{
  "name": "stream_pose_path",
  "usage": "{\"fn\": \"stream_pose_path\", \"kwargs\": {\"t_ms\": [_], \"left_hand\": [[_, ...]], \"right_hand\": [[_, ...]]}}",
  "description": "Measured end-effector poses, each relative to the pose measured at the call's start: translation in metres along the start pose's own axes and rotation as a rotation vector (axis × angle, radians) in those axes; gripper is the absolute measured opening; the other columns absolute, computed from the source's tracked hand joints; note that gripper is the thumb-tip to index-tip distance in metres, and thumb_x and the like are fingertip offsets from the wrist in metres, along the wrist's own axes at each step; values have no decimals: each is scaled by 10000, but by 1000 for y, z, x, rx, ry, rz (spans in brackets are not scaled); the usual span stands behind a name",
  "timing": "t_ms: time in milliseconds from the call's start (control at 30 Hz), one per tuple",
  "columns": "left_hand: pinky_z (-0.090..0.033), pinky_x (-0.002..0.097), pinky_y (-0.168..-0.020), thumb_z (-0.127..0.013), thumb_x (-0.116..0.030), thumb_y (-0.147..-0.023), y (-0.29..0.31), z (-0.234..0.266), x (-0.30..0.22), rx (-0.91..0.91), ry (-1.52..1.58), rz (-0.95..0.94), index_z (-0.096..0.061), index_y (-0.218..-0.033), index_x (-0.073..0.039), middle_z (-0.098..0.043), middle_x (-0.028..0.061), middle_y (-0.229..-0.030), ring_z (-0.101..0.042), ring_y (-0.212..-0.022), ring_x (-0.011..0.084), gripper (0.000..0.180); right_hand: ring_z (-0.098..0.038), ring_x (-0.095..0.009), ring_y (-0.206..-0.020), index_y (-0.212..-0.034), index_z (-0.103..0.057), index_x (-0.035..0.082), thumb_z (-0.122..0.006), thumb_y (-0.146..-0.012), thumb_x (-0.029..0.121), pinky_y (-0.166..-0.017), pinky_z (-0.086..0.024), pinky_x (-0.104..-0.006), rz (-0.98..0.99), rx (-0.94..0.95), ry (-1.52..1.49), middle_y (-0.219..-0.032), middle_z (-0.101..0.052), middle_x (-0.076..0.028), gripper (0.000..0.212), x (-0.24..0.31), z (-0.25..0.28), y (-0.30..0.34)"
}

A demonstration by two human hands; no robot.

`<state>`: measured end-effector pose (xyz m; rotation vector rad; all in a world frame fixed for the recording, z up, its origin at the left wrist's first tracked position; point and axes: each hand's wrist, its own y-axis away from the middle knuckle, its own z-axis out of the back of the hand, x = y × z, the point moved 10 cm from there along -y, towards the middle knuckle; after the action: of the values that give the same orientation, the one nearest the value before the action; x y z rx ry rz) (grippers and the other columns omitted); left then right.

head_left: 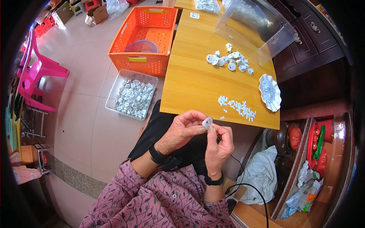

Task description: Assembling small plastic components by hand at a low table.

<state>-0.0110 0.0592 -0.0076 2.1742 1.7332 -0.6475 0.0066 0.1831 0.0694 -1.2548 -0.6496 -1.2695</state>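
Between the thumbs and fingers of both hands I hold a small round white plastic part (207, 122), just off the table's front edge. My left hand (187, 125) pinches it from the left, and my right hand (219, 141) grips its lower right side. On the wooden table (190, 76) lies a scatter of tiny white plastic pegs (243, 109). Farther back is a loose pile of larger round white parts (232, 60). A white scalloped dish (276, 99) at the right edge holds more small pale pieces.
A clear tub (110, 102) full of round white parts stands on the floor beside an orange crate (137, 60) with a purple basket inside. A clear plastic box (262, 53) sits at the table's back right. A pink chair (47, 68) is far left; a black cable (258, 190) runs at lower right.
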Motion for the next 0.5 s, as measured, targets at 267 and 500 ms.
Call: {"fn": "stream_pose_path", "kwargs": {"t_ms": [267, 500], "left_hand": [[-490, 345, -1018, -694, 42, -885, 1, 1, -8, -10, -179, -42, -616, -1160, -8, -653, 102, -1174, -624, -1109, 186, 290], [-529, 342, -974, -704, 10, -894, 0, 10, -6, -47, -86, -40, -618, -1166, -4, -667, 102, -1149, -648, -1071, 187, 286]], "right_hand": [[-581, -157, -691, -927, -663, -2, -713, -872, 14, -633, -483, -289, 152, 84, 179, -826, -613, -72, 76, 14, -6, 0], [-584, -148, -695, -958, -659, -3, -696, -880, 5, -648, -492, -286, 52, 88, 75, -835, -609, -73, 87, 4, -4, -2]]}}
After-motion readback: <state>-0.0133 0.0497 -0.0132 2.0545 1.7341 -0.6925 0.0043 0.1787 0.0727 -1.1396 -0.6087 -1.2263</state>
